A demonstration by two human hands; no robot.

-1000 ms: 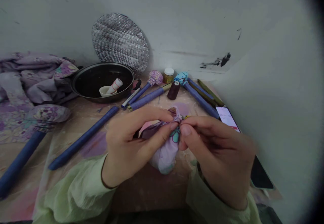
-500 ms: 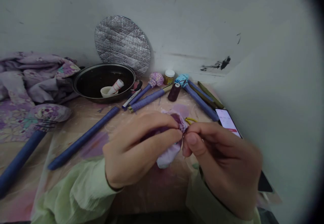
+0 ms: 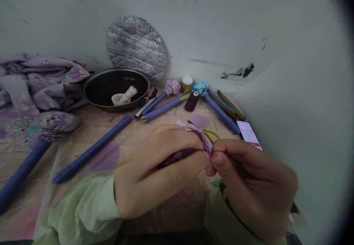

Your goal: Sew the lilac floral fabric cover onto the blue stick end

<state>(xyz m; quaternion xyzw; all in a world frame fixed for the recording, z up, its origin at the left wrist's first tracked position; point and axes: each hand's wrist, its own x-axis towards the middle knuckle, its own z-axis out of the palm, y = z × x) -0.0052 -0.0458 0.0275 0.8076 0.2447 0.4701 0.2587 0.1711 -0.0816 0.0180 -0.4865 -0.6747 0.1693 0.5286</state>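
Between my two hands is a gathered piece of purple patterned cloth (image 3: pixel 197 130). My left hand (image 3: pixel 157 167) is closed on it, thumb and forefinger pinching its right edge, and the palm hides the rest. My right hand (image 3: pixel 251 180) pinches at the same edge with thumb and forefinger; what lies between those fingertips is too small to tell. Yellow-handled scissors or snips (image 3: pixel 212 135) lie on the table just behind the fingertips. A cone of dark thread (image 3: pixel 191 102) stands farther back.
A black pan (image 3: pixel 102 90) holds a white cup (image 3: pixel 117 99). Blue-wrapped sticks (image 3: pixel 92 149) lie at left and back, some with cloth-covered heads. A phone (image 3: pixel 250 134) lies at right, a jar (image 3: pixel 186 85) at the back, heaped cloth (image 3: pixel 47 79) at left.
Both hands have moved a little to the right with the cloth. The light purple part that hung below my left fingers is now hidden, and more of the yellow handles shows.
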